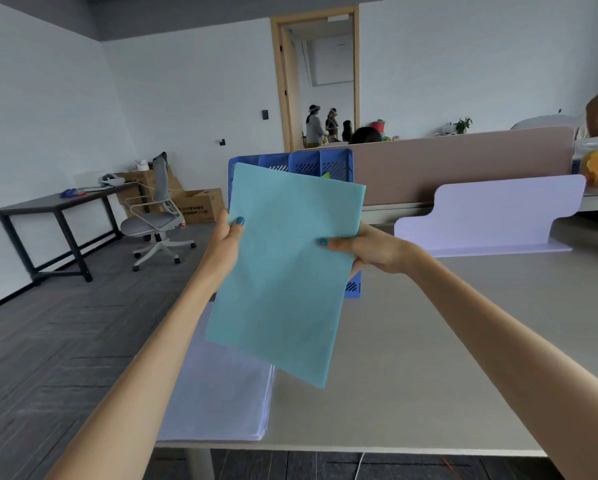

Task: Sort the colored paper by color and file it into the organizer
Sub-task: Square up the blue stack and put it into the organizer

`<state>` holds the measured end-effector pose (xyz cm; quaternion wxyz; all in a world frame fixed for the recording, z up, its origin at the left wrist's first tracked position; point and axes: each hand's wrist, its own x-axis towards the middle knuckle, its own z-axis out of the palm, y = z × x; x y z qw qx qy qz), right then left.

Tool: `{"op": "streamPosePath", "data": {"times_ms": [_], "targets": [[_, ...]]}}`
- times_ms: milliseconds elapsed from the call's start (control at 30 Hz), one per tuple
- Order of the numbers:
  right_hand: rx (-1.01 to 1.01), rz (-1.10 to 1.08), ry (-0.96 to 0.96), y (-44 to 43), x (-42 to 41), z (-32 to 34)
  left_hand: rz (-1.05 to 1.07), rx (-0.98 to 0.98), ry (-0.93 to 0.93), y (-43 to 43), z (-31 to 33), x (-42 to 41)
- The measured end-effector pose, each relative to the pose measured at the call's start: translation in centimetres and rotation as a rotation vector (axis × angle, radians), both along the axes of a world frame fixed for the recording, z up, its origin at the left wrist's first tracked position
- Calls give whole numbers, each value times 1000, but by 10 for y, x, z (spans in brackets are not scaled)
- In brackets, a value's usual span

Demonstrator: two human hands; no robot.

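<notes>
So both hands are pinching the teal paper (283, 268) by its side edges, left hand (226, 237) and right hand (363, 249), holding it up right in front of the blue organizer (308, 164) on the far part of the desk (446, 341). I'd square it upright, line up the bottom edge with a slot, then slide it in slowly.

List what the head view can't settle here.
Head view:
- organizer: lower part and slot contents hidden behind the teal paper.
- left hand and right hand: fingers mostly behind the paper.
- Held paper: one sheet or several, cannot tell.
- pale stack: partly covered by the left forearm and paper.
- green scrap in organizer: too small to identify.
</notes>
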<state>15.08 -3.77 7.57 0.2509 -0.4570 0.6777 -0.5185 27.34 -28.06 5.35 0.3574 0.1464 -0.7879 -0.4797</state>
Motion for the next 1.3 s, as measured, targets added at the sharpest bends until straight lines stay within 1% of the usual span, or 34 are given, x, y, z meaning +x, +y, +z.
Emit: {"op": "streamPosePath", "data": {"times_ms": [133, 233, 333, 400, 533, 667, 767, 933, 1133, 1300], "targets": [[-102, -88, 20, -9, -4, 9, 31, -4, 73, 0, 4, -13], [-127, -145, 10, -15, -10, 17, 97, -191, 102, -1, 1, -20], [-191, -287, -15, -26, -13, 32, 19, -353, 42, 1, -3, -24], [-219, -411, 7, -38, -15, 43, -64, -411, 30, 10, -5, -25], [-256, -650, 155, -59, -21, 59, -184, -372, -38, 23, -6, -32], [-184, -753, 350, -71, -21, 68, -248, -316, -53, 27, -2, -43], [-159, -820, 449, -79, -18, 70, -257, -269, -48, 21, 0, -52], [-140, -867, 495, -87, -26, 68, -263, -295, -77, 13, -3, -66], [-89, -857, 548, -114, -32, 62, -147, -326, -79, -5, -10, -79], [-23, -855, 658, -137, -31, 61, -46, -316, -88, -24, -20, -85]]}}
